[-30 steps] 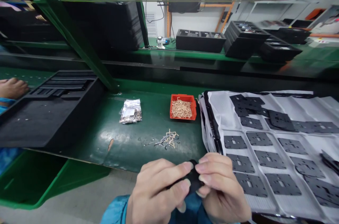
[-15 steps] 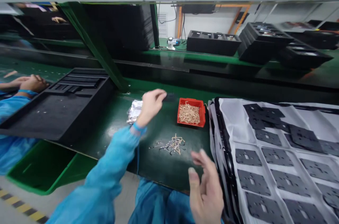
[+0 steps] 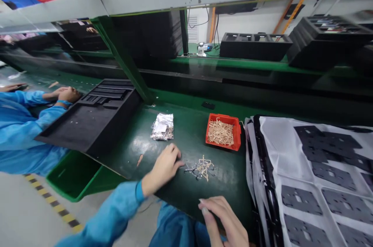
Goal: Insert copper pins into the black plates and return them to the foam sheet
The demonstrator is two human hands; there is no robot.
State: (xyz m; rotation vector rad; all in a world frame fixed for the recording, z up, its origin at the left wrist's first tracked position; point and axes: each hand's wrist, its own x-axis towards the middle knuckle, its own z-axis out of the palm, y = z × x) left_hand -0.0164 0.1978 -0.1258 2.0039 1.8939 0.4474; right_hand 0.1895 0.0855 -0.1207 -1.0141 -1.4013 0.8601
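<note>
My left hand (image 3: 165, 167) rests low on the green bench, fingers loosely spread, its tips just left of a small loose pile of metal clips (image 3: 201, 168). It holds nothing. My right hand (image 3: 225, 221) hovers near the front edge of the bench, fingers apart and empty, right of and below the pile. A small black part (image 3: 208, 105) lies on the green surface behind the orange bin (image 3: 223, 132), which is full of tan clips. A silver bag of clips (image 3: 162, 127) lies left of the bin.
Sheets of black die-cut pads on white liner (image 3: 317, 177) fill the right side. A large black foam tray (image 3: 93, 116) sits at left, with a co-worker's blue sleeves and hands (image 3: 62, 94) beyond it. A green crate (image 3: 72, 175) stands below. Black trays (image 3: 255, 44) line the back shelf.
My left hand, which reached out with a small black part beside the orange bin, has let it go behind the bin and drawn back to the clip pile. The view has swung left.
</note>
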